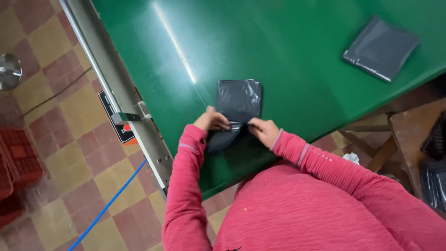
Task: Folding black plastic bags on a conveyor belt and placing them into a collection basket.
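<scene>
Folded black plastic bag (238, 104), long axis pointing away, near edge pinched by both hands

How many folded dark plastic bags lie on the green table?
2. One folded dark bag lies at the near edge, pinched by the left hand and the right hand. A second bag lies at the far right. More dark items at the right edge are unclear.

The bag's (238, 100) near end hides under both hands, while the red crate (16, 158) is cut off at the left edge.
</scene>
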